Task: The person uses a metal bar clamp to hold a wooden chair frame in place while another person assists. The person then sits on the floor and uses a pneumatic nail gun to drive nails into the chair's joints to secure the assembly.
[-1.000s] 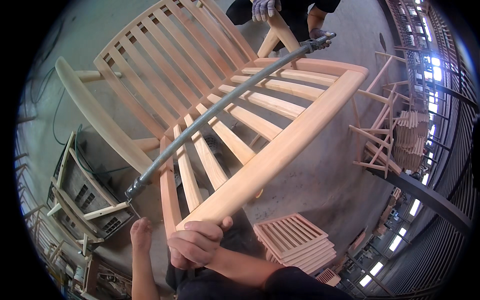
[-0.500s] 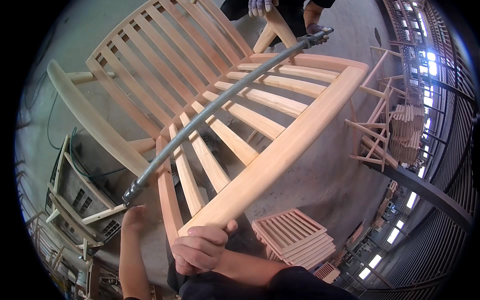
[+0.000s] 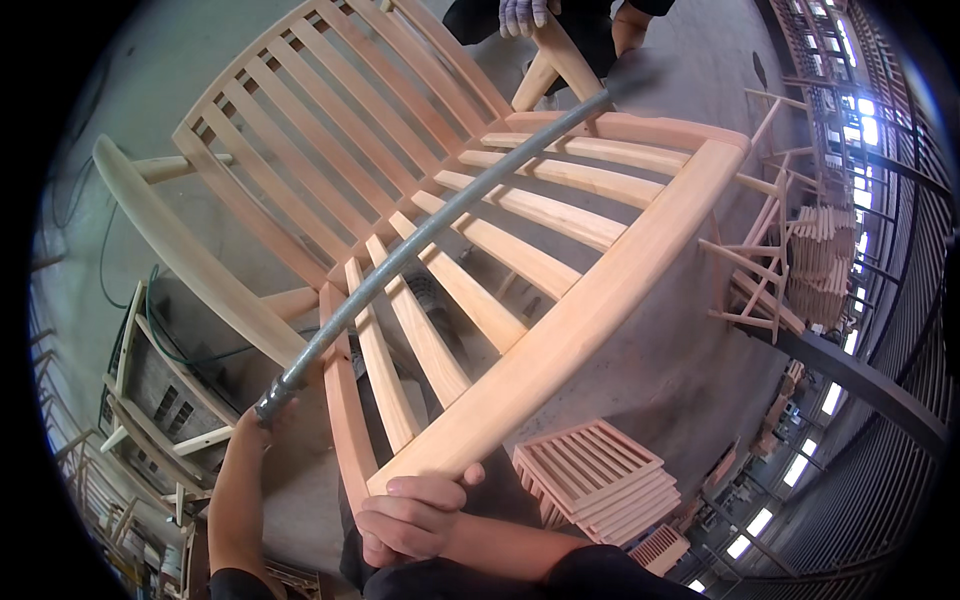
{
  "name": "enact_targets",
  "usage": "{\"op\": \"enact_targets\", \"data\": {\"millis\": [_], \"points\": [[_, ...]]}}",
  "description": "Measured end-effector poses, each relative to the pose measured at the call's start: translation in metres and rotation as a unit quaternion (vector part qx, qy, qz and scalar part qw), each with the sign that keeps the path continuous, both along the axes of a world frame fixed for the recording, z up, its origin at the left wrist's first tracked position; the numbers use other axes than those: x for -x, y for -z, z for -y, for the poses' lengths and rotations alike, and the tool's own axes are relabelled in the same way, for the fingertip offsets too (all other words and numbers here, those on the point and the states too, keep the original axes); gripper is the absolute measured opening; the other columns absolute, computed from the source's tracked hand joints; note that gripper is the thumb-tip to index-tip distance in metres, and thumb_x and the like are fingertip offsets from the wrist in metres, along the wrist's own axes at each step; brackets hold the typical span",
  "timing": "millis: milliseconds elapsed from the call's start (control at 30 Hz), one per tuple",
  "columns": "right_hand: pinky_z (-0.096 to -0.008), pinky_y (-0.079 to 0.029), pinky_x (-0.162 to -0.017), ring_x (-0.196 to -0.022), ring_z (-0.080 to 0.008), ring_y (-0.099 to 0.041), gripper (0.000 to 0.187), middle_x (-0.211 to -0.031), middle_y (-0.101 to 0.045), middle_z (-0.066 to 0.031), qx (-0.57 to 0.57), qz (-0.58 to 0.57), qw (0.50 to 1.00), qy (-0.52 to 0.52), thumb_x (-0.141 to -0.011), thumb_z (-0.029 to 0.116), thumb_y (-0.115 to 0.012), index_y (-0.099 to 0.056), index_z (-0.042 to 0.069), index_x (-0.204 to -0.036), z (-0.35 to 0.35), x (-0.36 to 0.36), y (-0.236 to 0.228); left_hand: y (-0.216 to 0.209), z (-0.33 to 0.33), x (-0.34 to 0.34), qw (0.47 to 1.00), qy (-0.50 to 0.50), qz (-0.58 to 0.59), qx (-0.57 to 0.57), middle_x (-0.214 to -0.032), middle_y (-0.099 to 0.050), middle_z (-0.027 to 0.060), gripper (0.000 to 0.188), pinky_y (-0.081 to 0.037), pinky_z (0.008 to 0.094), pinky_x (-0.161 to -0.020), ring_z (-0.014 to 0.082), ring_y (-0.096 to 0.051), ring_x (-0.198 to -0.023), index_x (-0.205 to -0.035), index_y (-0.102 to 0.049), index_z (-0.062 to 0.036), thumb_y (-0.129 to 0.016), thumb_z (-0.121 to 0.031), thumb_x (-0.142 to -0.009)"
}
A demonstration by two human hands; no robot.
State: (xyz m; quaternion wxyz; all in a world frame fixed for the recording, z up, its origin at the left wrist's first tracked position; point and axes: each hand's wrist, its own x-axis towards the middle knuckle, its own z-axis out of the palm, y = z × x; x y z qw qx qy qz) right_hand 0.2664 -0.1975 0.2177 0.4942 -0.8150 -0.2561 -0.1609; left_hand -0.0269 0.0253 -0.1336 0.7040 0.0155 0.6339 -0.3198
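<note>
A slatted wooden chair frame (image 3: 560, 345) fills the middle, its slatted back leaning away to the upper left. Across its seat slats runs a long grey pipe clamp (image 3: 425, 232), slanting from lower left to upper right. At the clamp's near end, my left hand (image 3: 262, 418) is closed around the fitting; its fingers are partly hidden. My right hand (image 3: 412, 512) grips the near corner of the seat's front rail, fingers wrapped over the wood. Past the seat's far side, a co-worker's gloved hand (image 3: 523, 14) rests on a chair leg. The clamp's far end is blurred.
A stack of slatted wooden panels (image 3: 590, 470) stands on the floor to the right. More chair frames (image 3: 765, 250) and piled wooden parts stand farther right. At the left lie wooden frame pieces (image 3: 165, 370) with a green hose (image 3: 150, 300). A curved armrest (image 3: 180, 240) juts out at the left.
My left hand has moved up onto the clamp's near end. That end has shifted slightly, and the far end is now smeared by motion. My right hand keeps its grip.
</note>
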Motion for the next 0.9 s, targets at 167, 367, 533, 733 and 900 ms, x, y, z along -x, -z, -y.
{"op": "enact_targets", "data": {"millis": [167,367,533,733,900], "points": [[-0.0456,-0.014,-0.118,-0.089,-0.0121,-0.057,0.013,-0.067,-0.065,0.0099,-0.001,-0.020,1.000,0.000,-0.080,0.029,-0.060,-0.067,0.022,-0.072,0.000,-0.002,-0.002,0.022,-0.007,0.040,0.973,0.099,0.090,-0.187,-0.076,-0.066,0.0053,0.014,-0.051,0.0285,-0.056,0.0166,-0.065,-0.065,-0.095,-0.067,-0.0063,-0.070,-0.020,-0.091],[-0.0458,-0.013,-0.119,-0.090,-0.0121,-0.055,0.014,-0.068,-0.065,0.0111,0.023,-0.033,0.999,-0.025,-0.083,0.030,-0.060,-0.068,0.022,-0.073,0.003,-0.004,-0.010,-0.020,0.007,-0.027,0.807,0.297,0.050,-0.509,-0.064,-0.049,0.0010,0.040,-0.046,0.0332,-0.061,0.0174,-0.053,-0.063,-0.077,-0.059,-0.0038,-0.081,-0.036,-0.086],[-0.0463,-0.011,-0.120,-0.094,-0.0119,-0.054,0.014,-0.072,-0.065,0.0117,0.033,-0.031,0.999,-0.026,-0.083,0.031,-0.061,-0.068,0.022,-0.075,0.007,-0.001,-0.007,-0.072,0.013,-0.067,0.558,0.421,0.012,-0.715,-0.060,-0.042,-0.0001,0.050,-0.038,0.0326,-0.054,0.0136,-0.042,-0.056,-0.073,-0.051,-0.0042,-0.074,-0.044,-0.093],[-0.0469,-0.010,-0.120,-0.098,-0.0119,-0.054,0.010,-0.073,-0.065,0.0118,0.052,-0.042,0.997,-0.044,-0.081,0.031,-0.061,-0.067,0.023,-0.077,0.009,-0.002,-0.010,-0.149,0.028,-0.087,0.694,0.099,0.052,-0.712,-0.062,-0.056,0.0032,0.047,-0.041,0.0263,-0.057,0.0098,-0.051,-0.059,-0.076,-0.054,-0.0074,-0.050,-0.042,-0.108],[-0.0459,-0.011,-0.120,-0.096,-0.0124,-0.056,0.006,-0.071,-0.064,0.0100,0.058,-0.049,0.996,-0.043,-0.076,0.027,-0.062,-0.066,0.022,-0.076,0.008,-0.006,-0.013,-0.187,0.056,-0.071,0.742,0.006,0.029,-0.669,-0.085,-0.070,0.0074,0.042,-0.050,0.0273,-0.077,0.0127,-0.063,-0.081,-0.086,-0.062,-0.0056,-0.047,-0.036,-0.110]]}}
